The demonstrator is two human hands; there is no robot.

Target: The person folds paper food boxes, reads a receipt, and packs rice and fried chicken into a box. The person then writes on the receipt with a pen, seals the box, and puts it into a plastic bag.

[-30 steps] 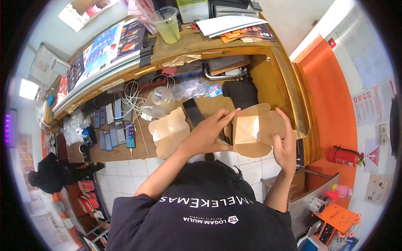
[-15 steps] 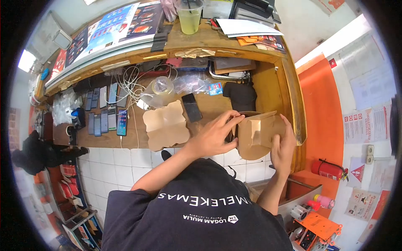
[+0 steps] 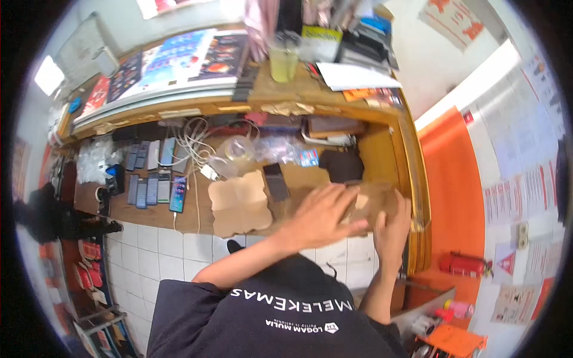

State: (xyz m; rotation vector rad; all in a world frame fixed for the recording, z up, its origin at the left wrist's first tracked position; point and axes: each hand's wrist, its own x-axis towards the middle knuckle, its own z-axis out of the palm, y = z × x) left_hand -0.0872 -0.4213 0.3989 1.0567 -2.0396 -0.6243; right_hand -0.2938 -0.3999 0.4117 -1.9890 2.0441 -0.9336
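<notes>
A brown kraft cardboard box, smeared by motion, is between my two hands over the right end of the shelf. My left hand grips its left side, fingers across the top and thumb lower down. The fingers of my right hand are bent around the right side. The box's underside is hidden. A second piece of brown cardboard with scalloped edges lies at the shelf's front edge, left of my left hand. Just behind that hand is a dark phone.
Several phones lie in rows on the left, near tangled white cables. A tape roll and a black pouch-like thing sit farther back. On the upper counter stands a plastic cup of yellowish drink.
My view has tilted up, so the desk appears lower. The box has turned between my hands, and its open fold no longer shows. My left hand now lies more over it.
</notes>
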